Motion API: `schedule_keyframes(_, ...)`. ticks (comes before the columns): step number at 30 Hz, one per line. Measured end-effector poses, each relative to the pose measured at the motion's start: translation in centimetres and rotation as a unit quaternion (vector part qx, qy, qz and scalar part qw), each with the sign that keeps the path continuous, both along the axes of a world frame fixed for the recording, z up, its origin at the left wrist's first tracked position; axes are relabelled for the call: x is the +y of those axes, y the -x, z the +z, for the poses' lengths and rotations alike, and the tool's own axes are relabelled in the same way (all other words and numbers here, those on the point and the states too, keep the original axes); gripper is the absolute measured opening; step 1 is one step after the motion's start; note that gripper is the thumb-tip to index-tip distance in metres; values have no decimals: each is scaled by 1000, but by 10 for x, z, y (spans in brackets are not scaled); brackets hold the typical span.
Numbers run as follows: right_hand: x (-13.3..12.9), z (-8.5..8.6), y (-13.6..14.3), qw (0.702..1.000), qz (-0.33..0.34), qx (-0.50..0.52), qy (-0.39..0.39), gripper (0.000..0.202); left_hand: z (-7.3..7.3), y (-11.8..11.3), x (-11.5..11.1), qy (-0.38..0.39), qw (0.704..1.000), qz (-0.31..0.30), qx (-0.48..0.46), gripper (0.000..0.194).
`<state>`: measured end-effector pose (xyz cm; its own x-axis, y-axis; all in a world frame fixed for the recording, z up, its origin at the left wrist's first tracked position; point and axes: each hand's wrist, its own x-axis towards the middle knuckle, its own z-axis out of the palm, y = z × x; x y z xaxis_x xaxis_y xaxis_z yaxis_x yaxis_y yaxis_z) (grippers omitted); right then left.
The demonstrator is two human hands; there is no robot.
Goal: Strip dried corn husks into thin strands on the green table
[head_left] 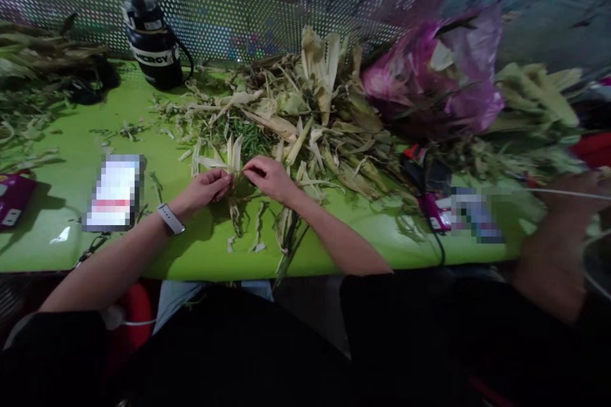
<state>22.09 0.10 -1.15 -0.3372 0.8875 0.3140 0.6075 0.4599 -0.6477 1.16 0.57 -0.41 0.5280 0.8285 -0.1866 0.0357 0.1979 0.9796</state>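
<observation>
Between my two hands stands a small bundle of pale dried corn husk strips, its ends fanned upward and a stringy tail hanging below. My left hand, with a watch on the wrist, pinches the bundle from the left. My right hand comes in from the other side, thumb and forefinger pressed together at the bundle's edge; whatever is between them is too small to make out. Just behind lies a large heap of dry corn husks, with thin green sprigs in it.
A black bottle stands at the back of the green table against a perforated metal panel. A blurred phone lies left. A pink plastic bag sits behind the heap. Another person's arm reaches in at right.
</observation>
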Motion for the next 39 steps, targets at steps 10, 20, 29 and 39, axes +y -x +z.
schedule_keyframes(10,3,3,-17,970,-189,155,16,27,-8,1,4,3,1000,-14,4,35)
schedule_keyframes(20,-11,34,-11,991,-88,-76,73,19,-7,2,2,50,998,15,-26,34)
schedule_keyframes(29,-22,21,10,967,83,-197,136,18,5,5,2,-48,999,4,19,36)
schedule_keyframes(39,-28,21,11,975,86,-186,-88,20,10,16,5,-401,892,-16,208,19)
